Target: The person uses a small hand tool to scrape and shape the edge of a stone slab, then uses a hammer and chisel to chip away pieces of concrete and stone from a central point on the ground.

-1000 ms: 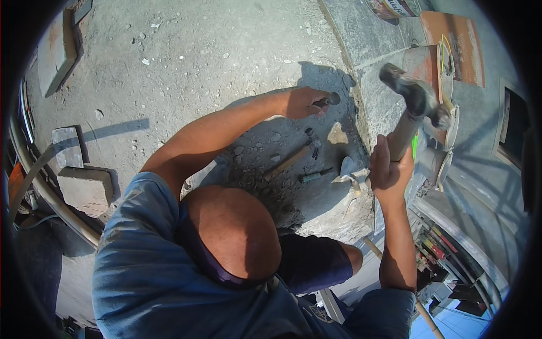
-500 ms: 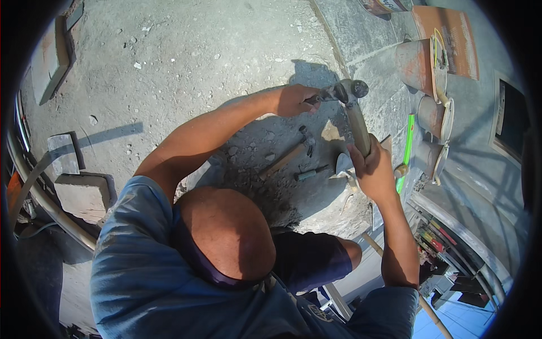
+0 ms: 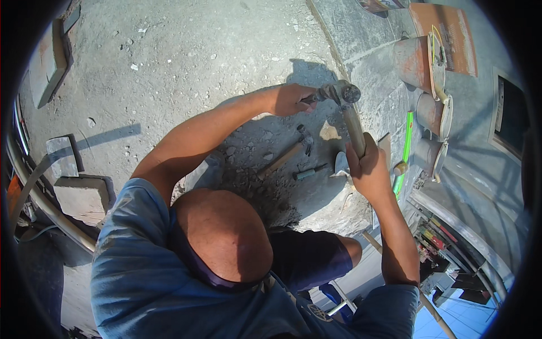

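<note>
Dusty ground (image 3: 186,34) spreads beneath left fingers (image 3: 298,92) clenching a likely chisel (image 3: 309,100) — right fingers (image 3: 371,151) grip a hammer (image 3: 354,131); a striking step, I judge, needing steady aim.

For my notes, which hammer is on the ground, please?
The wooden-handled hammer near the teal-handled tool; the right hand holds the other wooden-handled hammer.
</note>
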Motion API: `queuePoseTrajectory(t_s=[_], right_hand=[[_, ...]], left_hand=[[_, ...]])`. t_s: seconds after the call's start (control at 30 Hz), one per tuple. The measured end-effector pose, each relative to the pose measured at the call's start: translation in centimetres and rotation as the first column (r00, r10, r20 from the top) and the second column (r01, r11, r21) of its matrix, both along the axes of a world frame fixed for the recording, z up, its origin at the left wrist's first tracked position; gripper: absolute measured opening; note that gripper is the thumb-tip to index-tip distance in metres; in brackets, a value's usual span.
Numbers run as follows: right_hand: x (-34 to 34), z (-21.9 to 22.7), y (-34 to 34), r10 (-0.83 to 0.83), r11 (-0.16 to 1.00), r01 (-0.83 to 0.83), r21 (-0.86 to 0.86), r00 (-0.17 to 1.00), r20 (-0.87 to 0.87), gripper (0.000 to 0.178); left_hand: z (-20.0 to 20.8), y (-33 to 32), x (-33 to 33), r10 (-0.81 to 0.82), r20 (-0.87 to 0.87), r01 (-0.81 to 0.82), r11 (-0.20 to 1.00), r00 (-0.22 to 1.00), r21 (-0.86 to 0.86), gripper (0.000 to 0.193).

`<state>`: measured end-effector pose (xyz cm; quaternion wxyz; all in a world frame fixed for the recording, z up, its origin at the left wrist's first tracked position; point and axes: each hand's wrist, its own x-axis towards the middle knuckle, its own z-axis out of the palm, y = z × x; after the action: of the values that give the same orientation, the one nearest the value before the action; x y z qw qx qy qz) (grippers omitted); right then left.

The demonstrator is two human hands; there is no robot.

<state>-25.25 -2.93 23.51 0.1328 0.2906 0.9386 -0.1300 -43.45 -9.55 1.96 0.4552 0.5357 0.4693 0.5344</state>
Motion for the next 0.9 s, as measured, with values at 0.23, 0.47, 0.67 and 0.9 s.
queuePoseTrajectory(t_s=[0.23, 0.47, 0.67, 0.9], right_hand=[[-6.9, 16.3, 1.3, -0.323, 0.944, 0.230, -0.235, 0.782, -0.533, 0.023], [-2.2, 1.9, -1.6, -0.490, 0.865, 0.269, -0.423, 0.632, -0.601, 0.024], [-8.0, 13.5, -1.1, -0.417, 0.885, 0.228, -0.406, 0.776, -0.474, 0.021], [-4.8, 2.5, -3.3, -0.513, 0.811, -0.074, -0.580, 0.386, -0.767, 0.015]], left_hand=[[-0.7, -1.2, -0.9, 0.039, 0.021, -0.039, 0.999, 0.999, -0.029, 0.008], [0.1, 0.0, -0.5, 0.005, -0.086, -0.009, 0.999, 0.996, -0.045, 0.007], [-1.6, -2.9, -1.1, 0.081, 0.043, -0.081, 0.997, 0.996, -0.010, 0.005], [-0.5, -1.0, -1.0, 0.037, 0.013, -0.037, 0.999, 0.999, -0.027, 0.005]])
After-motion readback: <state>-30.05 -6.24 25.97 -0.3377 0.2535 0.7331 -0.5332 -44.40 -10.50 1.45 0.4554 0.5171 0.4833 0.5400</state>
